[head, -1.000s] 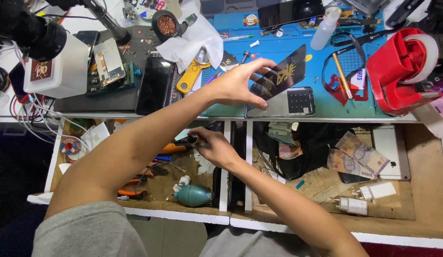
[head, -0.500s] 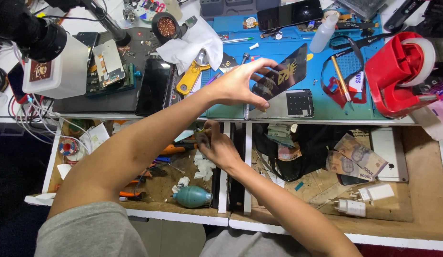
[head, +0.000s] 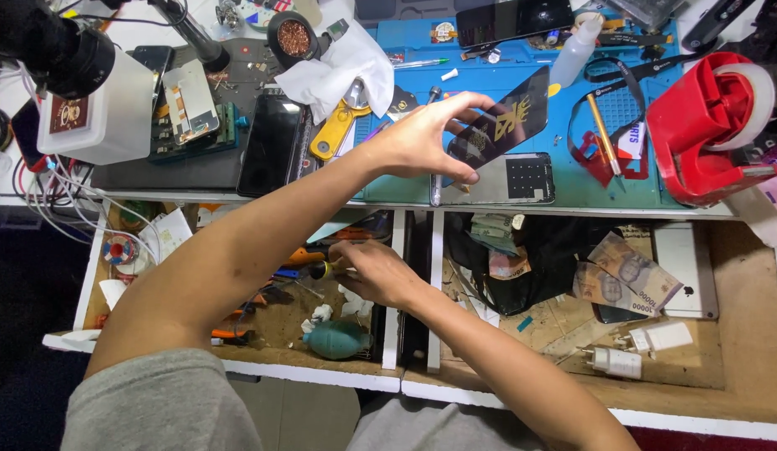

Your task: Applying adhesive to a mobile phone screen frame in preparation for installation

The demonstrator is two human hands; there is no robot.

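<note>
Head view: looked straight down on a blue work mat (head: 622,179) at the worktop's front edge, with two open drawers below it.
Left hand (head: 418,142): reached across to the mat, fingers spread and clamped on the edges of a dark phone back cover (head: 510,121), which was tilted and lifted off the mat.
Back cover: over the front middle of the mat, just above a second flat dark panel (head: 522,179) that lay at the mat's front edge.
Right hand (head: 372,271): down in the left drawer (head: 96,276), near its right wall, fingers curled together around a small yellow-handled tool (head: 322,269); exact grip could not be told.
Left drawer contents: orange-handled tools, white scraps, a teal rubber blower bulb (head: 338,338) near the front edge.
Right drawer (head: 739,367): banknotes (head: 627,280), a black pouch, a white charger (head: 618,362), a pale flat device by the right wall.
Worktop right edge: red tape dispenser (head: 706,125).
Worktop left: black phone (head: 271,154), circuit board on a holder, white cloth (head: 338,63).
</note>
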